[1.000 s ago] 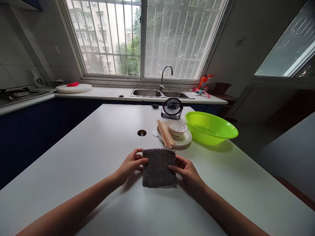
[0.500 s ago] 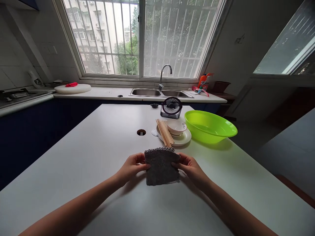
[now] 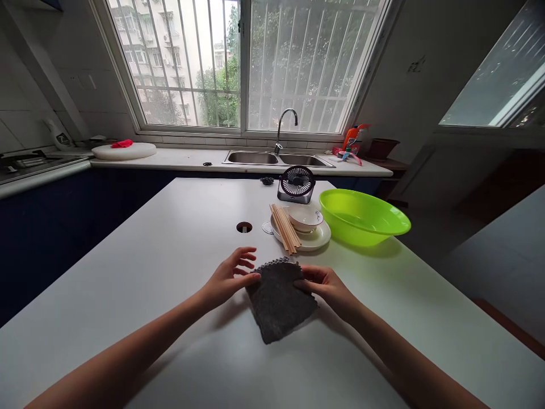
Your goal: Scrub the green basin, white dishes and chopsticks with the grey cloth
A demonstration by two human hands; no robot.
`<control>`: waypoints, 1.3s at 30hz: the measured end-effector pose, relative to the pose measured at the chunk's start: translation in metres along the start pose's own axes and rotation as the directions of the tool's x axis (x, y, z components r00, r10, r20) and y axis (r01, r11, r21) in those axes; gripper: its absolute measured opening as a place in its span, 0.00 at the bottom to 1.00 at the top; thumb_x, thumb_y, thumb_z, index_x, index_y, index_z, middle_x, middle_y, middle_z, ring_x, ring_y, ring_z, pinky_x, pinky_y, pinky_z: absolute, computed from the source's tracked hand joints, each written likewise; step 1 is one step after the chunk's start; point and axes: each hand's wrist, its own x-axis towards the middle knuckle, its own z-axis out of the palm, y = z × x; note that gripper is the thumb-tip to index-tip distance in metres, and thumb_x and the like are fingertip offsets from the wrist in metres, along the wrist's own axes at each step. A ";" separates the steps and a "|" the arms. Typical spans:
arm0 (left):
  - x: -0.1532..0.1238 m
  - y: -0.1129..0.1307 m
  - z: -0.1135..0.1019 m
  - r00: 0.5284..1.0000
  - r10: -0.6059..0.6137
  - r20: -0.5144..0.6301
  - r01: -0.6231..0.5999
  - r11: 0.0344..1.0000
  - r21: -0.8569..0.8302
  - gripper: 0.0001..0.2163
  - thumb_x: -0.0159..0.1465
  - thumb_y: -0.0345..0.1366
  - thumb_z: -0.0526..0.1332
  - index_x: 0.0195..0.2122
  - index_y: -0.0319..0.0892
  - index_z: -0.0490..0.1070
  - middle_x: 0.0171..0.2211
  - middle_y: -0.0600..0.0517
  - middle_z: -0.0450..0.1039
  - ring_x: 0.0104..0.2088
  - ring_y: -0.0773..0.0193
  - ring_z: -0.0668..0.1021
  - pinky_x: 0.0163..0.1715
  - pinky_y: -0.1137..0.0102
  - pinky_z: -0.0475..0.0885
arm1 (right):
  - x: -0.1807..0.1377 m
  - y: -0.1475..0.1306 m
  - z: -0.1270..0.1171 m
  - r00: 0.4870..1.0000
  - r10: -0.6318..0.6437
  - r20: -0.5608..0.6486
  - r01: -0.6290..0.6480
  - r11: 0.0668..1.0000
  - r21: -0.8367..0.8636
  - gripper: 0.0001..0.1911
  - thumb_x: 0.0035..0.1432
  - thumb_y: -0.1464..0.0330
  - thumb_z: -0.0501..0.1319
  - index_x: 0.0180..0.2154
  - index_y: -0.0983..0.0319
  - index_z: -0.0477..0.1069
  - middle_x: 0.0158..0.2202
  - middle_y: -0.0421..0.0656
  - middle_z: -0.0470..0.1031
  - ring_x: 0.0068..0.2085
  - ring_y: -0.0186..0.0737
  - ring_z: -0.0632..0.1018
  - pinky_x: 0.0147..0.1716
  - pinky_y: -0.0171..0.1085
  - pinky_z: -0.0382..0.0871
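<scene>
A dark grey cloth (image 3: pixel 281 301) with a scalloped upper edge hangs tilted above the white table, its lower corner pointing down. My right hand (image 3: pixel 327 287) pinches it at the right side, thumb in front and fingers behind. At its upper left corner, my left hand (image 3: pixel 227 279) has fingers spread apart, with the thumb tip against the cloth. Just beyond the cloth, a bundle of wooden chopsticks (image 3: pixel 285 230) leans across a white plate (image 3: pixel 320 241), beside a white bowl (image 3: pixel 305 218) standing on that plate.
A lime-green basin (image 3: pixel 364 218) stands at the table's right edge. Behind the plate are a small black fan (image 3: pixel 297 184) and a dark scouring ball (image 3: pixel 267 180). A round hole (image 3: pixel 244 227) opens in the white tabletop (image 3: pixel 170 272). Along the window runs a counter with a double sink (image 3: pixel 252 158).
The cloth has turned from nearly square-on to tilted, its lower corner swinging down. My left fingers have opened away from its edge, while my right hand keeps its pinch.
</scene>
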 end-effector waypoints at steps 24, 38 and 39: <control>-0.013 -0.009 -0.001 0.847 0.310 0.431 -0.509 0.704 0.495 0.16 0.68 0.33 0.56 0.53 0.52 0.76 0.57 0.47 0.74 0.56 0.54 0.76 0.56 0.60 0.70 | -0.024 0.017 -0.006 0.792 -0.472 0.386 0.596 0.465 -0.654 0.13 0.66 0.71 0.56 0.46 0.55 0.78 0.41 0.48 0.81 0.42 0.46 0.78 0.46 0.47 0.70; 0.000 -0.011 0.028 0.981 0.189 -0.051 -0.098 0.697 0.710 0.13 0.67 0.40 0.55 0.31 0.45 0.77 0.41 0.45 0.77 0.44 0.52 0.74 0.49 0.55 0.64 | -0.019 0.028 -0.005 0.896 -0.424 -0.129 0.104 0.484 -0.869 0.09 0.61 0.63 0.60 0.31 0.59 0.74 0.33 0.46 0.76 0.33 0.45 0.75 0.38 0.43 0.68; 0.000 -0.011 0.030 0.982 0.170 -0.078 -0.071 0.723 0.687 0.12 0.67 0.41 0.56 0.31 0.45 0.76 0.41 0.46 0.77 0.44 0.52 0.74 0.49 0.55 0.64 | -0.019 0.027 -0.003 0.902 -0.403 -0.153 0.094 0.530 -0.843 0.07 0.59 0.64 0.61 0.31 0.59 0.73 0.33 0.46 0.76 0.33 0.45 0.75 0.37 0.42 0.68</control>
